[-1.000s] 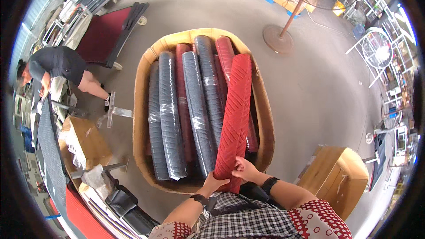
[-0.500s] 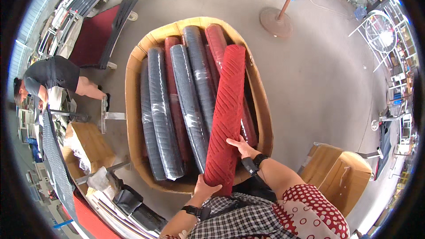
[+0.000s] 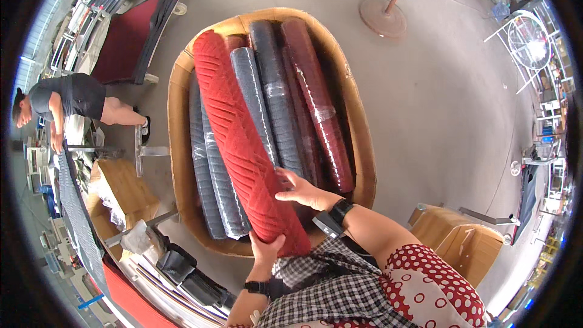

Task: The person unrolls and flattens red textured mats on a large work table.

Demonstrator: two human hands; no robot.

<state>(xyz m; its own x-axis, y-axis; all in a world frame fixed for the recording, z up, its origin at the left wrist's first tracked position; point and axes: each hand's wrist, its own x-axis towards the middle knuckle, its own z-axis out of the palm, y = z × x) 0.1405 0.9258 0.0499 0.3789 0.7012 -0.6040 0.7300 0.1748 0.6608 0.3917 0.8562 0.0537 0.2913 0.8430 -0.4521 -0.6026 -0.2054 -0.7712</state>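
A bright red rolled mat (image 3: 240, 133) with a ridged pattern leans across the large open cardboard box (image 3: 177, 146), its far end tilted toward the left. My left hand (image 3: 265, 248) grips it by its near end, close to my checked apron. Against its right side, my right hand (image 3: 302, 193) is closed with the thumb on top; some fingertips are hidden behind it. Under and beside it stand several plastic-wrapped rolls: a grey one (image 3: 276, 91), a dark red one (image 3: 316, 100) and more grey ones at the left, partly covered.
A person (image 3: 73, 100) in dark clothes bends over a grey mat (image 3: 79, 218) at the left. Cartons stand at the left (image 3: 124, 194) and right (image 3: 452, 240). A cart with dark red sheets (image 3: 127, 42) is far left. A round stand base (image 3: 382, 17) rests on the floor beyond the box.
The red roll's far end has swung left, uncovering the dark red wrapped roll at the right. Both my hands moved left with it.
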